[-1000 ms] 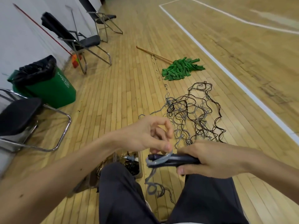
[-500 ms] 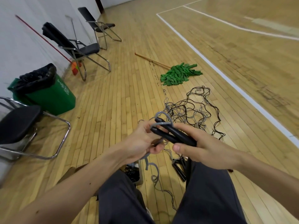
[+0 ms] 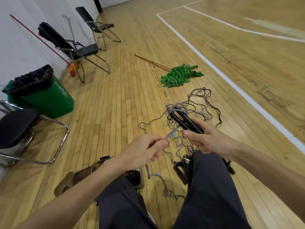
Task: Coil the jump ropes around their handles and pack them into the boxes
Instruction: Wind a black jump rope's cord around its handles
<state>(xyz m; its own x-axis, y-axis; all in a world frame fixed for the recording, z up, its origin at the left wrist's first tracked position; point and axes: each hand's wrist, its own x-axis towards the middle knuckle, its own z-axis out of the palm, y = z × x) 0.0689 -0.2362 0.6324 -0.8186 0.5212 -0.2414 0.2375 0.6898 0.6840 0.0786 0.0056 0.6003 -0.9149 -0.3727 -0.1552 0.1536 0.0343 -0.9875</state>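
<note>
The right hand [image 3: 209,138] grips a pair of slim black jump-rope handles [image 3: 184,120] held together, pointing away from the body, with flat grey cord [image 3: 172,133] looped over their far tips. Just beside it, the left hand [image 3: 145,149] pinches that cord between thumb and fingertips, the slack trailing down beneath the hand. Beyond both hands a loose tangle of black and grey ropes [image 3: 198,111] sprawls on the wooden floor [image 3: 115,104], and another black-handled rope [image 3: 179,172] lies below the right hand

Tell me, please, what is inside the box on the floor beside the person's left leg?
In the box, only a dark tangled mass shows, possibly coiled rope; too small to confirm. The left forearm and left leg cover the rest.
</note>
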